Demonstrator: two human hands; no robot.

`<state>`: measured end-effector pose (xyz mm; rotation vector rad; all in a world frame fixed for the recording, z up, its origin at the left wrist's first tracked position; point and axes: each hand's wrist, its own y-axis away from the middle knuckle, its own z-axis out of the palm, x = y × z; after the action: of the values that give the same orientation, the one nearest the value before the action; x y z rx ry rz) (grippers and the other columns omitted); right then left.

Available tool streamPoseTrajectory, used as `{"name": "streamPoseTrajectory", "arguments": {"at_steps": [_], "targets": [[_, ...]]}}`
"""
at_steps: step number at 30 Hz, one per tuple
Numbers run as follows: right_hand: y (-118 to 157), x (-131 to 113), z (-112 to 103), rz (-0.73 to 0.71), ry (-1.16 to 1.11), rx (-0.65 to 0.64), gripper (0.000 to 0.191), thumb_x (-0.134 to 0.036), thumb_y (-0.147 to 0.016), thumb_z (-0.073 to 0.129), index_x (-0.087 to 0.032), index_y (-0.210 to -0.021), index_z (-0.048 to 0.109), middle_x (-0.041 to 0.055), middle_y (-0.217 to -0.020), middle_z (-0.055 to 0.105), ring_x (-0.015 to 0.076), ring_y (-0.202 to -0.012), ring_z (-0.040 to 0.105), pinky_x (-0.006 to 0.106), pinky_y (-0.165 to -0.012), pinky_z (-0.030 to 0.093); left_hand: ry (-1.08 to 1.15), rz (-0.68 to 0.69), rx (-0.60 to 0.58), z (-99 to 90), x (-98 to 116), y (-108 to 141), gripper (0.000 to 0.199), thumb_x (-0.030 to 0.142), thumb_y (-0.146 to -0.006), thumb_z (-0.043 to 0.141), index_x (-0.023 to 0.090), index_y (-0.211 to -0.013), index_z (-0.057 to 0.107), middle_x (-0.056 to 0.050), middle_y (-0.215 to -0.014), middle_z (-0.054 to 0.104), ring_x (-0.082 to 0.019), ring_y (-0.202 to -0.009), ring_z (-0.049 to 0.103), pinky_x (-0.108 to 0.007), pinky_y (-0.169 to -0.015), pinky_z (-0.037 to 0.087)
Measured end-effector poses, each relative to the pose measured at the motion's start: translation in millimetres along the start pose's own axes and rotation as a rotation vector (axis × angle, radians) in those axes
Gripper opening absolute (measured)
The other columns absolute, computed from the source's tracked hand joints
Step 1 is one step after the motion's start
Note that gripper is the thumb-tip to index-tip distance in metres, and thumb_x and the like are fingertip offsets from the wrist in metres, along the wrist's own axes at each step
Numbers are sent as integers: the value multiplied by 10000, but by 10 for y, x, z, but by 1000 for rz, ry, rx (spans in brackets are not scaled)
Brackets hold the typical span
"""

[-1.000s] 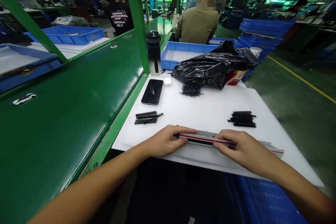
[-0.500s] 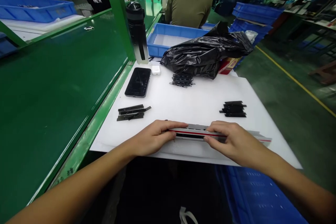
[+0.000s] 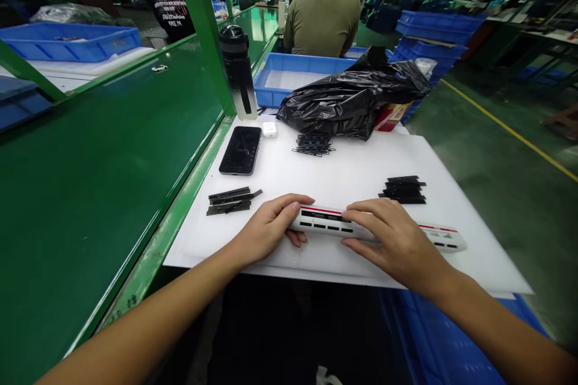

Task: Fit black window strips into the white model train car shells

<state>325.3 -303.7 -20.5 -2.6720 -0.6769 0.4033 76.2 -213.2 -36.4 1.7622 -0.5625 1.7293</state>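
Note:
A long white casing (image 3: 327,227) with a red stripe and dark slots lies crosswise near the front edge of the white table sheet (image 3: 352,168). My left hand (image 3: 270,225) grips its left end, thumb on top and fingers curled beneath. Around its middle, my right hand (image 3: 392,234) holds it with thumb and fingers, covering part of it. The casing's right end shows beyond that hand. Black strips (image 3: 230,200) lie to the left, more black strips (image 3: 403,190) to the right, and a pile of thin black frames (image 3: 313,144) farther back.
A phone (image 3: 241,150), a white case (image 3: 270,129) and a bottle (image 3: 238,72) stand or lie at the back left. Behind the frames are a black plastic bag (image 3: 338,102) and a blue tray (image 3: 271,96). A person (image 3: 323,21) sits beyond, facing away.
The casing has turned about its length, so its side with a row of dark slots now shows. Both hands have shifted their grip on it. The view has tilted slightly.

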Motion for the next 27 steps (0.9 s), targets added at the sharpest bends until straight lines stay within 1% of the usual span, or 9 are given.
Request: {"name": "streamPoseTrajectory", "arguments": {"at_steps": [2,5,7,9,11,17,19,22,27], "targets": [[-7,-26,7,7,17,-8,277,-280,-939,603,-192,-1202,605,118,-1187,644,261,-1083,597,442,-951,470,23,-16,21,-4,1,-5,450,474,-994,453,150,-1274,591,-44,-760,709,-177,-609,693,-307,-638,582],[-21,-32,-4,42,36,-26,295,-287,-973,540,-185,-1246,588,119,-1210,651,261,-1104,601,435,-953,478,56,-16,12,-5,2,3,507,519,-995,419,139,-1300,559,-28,-651,673,-182,-577,677,-297,-582,566],[-30,-20,-19,65,47,-52,303,-296,-990,506,-179,-1260,576,116,-1208,661,259,-1102,610,429,-945,482,26,-4,-3,1,1,18,488,496,-964,508,158,-1315,531,-12,-645,661,-174,-585,669,-289,-588,564],[-39,-13,-40,80,53,-90,296,-296,-1003,480,-174,-1257,571,112,-1206,665,253,-1097,617,421,-939,480,-57,2,2,11,-1,33,491,413,-891,657,194,-1309,520,5,-688,657,-159,-605,661,-275,-607,563],[-54,-23,-62,89,48,-122,297,-296,-1011,460,-171,-1259,562,111,-1210,662,247,-1096,617,415,-944,473,-146,-6,17,21,-4,44,496,326,-837,724,219,-1280,529,17,-721,647,-148,-623,655,-260,-612,552],[-138,-96,-50,103,77,-150,407,-387,-944,581,-184,-1295,533,107,-1216,656,277,-1108,605,444,-948,461,-275,15,53,37,-1,46,438,317,-849,698,218,-1249,549,46,-658,574,-148,-610,649,-236,-571,496],[-174,-107,-25,115,84,-169,366,-366,-945,581,-183,-1260,550,102,-1175,671,272,-1067,620,440,-917,475,-265,28,55,40,12,44,419,315,-850,694,210,-1229,548,21,-776,615,-141,-635,662,-235,-587,499],[-216,-118,-1,122,82,-206,326,-345,-952,563,-176,-1230,561,102,-1125,685,266,-998,635,431,-869,492,-276,51,48,45,45,43,370,294,-849,685,197,-1181,554,-41,-1065,638,-102,-645,643,-227,-602,492],[-223,-164,-22,95,108,-233,277,-311,-964,531,-166,-1197,565,112,-1076,680,267,-948,639,423,-826,501,-414,146,70,43,49,55,359,241,-807,704,206,-1146,591,-50,-1181,605,-82,-641,523,-217,-549,411]]}}
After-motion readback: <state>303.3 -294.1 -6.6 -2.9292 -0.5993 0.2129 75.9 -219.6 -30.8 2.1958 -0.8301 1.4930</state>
